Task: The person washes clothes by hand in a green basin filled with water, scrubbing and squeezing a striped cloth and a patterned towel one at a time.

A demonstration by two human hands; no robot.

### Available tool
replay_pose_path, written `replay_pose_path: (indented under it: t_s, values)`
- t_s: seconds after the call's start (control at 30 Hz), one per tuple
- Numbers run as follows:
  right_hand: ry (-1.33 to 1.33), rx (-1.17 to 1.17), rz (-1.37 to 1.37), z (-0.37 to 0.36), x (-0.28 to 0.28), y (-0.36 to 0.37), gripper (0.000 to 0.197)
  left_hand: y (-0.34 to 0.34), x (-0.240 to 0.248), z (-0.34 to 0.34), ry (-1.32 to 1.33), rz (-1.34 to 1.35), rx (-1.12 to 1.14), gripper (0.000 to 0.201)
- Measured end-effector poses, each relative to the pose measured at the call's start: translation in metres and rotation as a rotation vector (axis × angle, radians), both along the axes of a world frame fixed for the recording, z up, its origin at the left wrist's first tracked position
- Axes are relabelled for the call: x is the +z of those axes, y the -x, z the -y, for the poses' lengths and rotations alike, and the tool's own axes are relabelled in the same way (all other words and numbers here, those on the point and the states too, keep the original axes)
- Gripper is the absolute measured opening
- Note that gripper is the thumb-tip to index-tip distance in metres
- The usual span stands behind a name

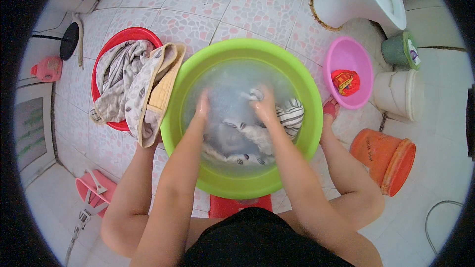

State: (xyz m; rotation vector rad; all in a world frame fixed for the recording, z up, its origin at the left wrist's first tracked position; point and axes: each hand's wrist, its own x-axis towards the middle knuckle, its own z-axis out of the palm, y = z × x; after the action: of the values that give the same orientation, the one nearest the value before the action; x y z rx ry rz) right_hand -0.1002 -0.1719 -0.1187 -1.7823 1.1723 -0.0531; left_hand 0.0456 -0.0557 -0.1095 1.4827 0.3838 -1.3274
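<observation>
A large lime-green basin [242,191] of cloudy, soapy water stands between my knees. In it lies a wet white cloth [258,138] with dark leaf-like prints, partly under the water, and a grey-striped part [291,114] bunches up at the right wall. My right hand [264,106] is closed on a wet fold of the cloth at the water's surface. Toward the basin's left side, my left hand [202,104] dips into the water, edge up, its fingers looking stretched out and apart from the visible cloth. Cloudy water hides its fingertips.
At left, a red basin [157,38] holds a striped cloth [118,71] and a yellow-edged quilted cloth [157,94] touching the green rim. A pink basin [351,49] with a red packet [346,82], a white bucket [396,94] and an orange bucket [378,160] line the right. A toilet [356,0] stands beyond.
</observation>
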Motion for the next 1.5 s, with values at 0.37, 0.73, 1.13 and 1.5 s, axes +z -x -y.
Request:
replay_pose_path:
  t_s: [0.37, 0.73, 1.13, 1.5]
  values:
    - [-0.002, 0.279, 0.456, -0.119, 0.142, -0.017, 0.036, 0.021, 0.037, -0.003, 0.717, -0.367, 0.345, 0.050]
    - [0.421, 0.065, 0.047, -0.110, 0.141, -0.031, 0.030, 0.075, 0.068, -0.045, 0.515, -0.119, 0.373, 0.036]
    - [-0.084, 0.056, 0.397, 0.018, 0.114, 0.028, 0.041, 0.005, 0.113, -0.057, -0.003, 0.721, -0.207, 0.060]
    - [0.440, 0.222, -0.218, -0.039, 0.030, 0.014, 0.066, 0.042, 0.039, -0.052, -0.338, 1.410, -0.646, 0.068]
